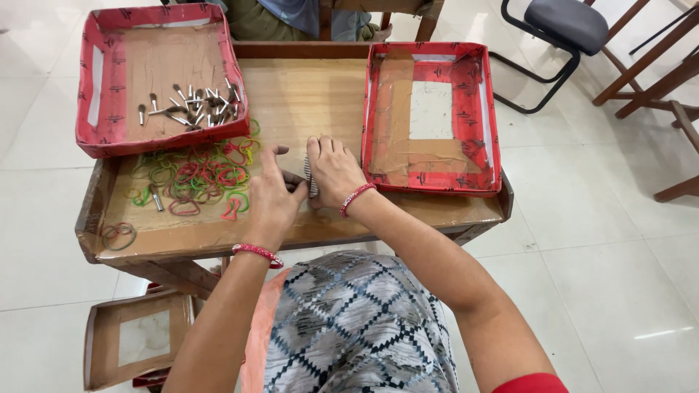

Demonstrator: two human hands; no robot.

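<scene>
Both my hands meet at the middle of a small wooden table (320,87). Between them I hold a bundle of small metal pins (310,179), grey and standing on end against the tabletop. My left hand (271,200) cups it from the left, thumb raised. My right hand (333,172) covers it from the right, fingers curled over the top. A heap of coloured rubber bands (200,173) lies just left of my left hand. A red cardboard tray (156,73) at the back left holds several loose metal pins (193,108).
An empty red tray (431,120) sits at the table's right side. One loose pin (156,198) and a few bands (118,234) lie near the left front edge. A brown tray (138,338) rests on the floor. A black chair (561,36) stands behind.
</scene>
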